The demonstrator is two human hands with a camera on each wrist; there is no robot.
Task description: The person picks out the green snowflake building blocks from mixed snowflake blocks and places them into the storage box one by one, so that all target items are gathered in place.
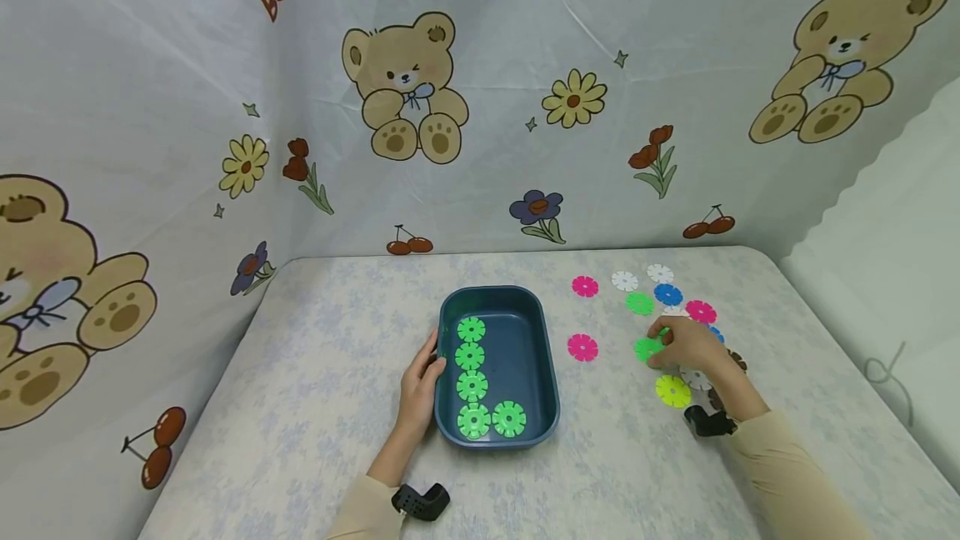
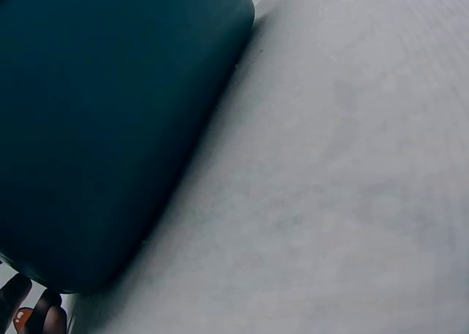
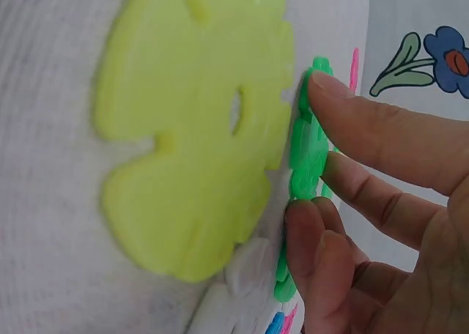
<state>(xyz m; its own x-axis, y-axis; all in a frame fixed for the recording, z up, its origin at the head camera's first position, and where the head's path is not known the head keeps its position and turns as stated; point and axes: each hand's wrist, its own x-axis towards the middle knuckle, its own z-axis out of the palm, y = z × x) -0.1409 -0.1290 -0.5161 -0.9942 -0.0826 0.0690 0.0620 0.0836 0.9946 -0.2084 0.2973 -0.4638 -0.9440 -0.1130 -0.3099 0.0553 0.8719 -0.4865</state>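
My left hand [image 1: 415, 394] holds the left side of a dark blue tray [image 1: 553, 373], thumb at the rim; its fingertips [image 2: 50, 302] show dark at the tray's end in the left wrist view. Inside the tray lie several green notched discs [image 1: 472, 385], in a column at the left plus one beside the lowest. My right hand [image 1: 693, 347] pinches a green notched disc [image 3: 308, 140] by its edges, close over the table. More green shows beneath its fingers. Nearest to that hand lies a yellow notched disc [image 1: 672, 391], large in the right wrist view.
Loose discs surround the right hand: pink [image 1: 582, 347], white [image 1: 625, 281], blue [image 1: 668, 295] and another green one [image 1: 640, 303]. Some are partly hidden under the hand. A bear-printed cloth [image 1: 480, 182] rises behind the table [image 1: 315, 407].
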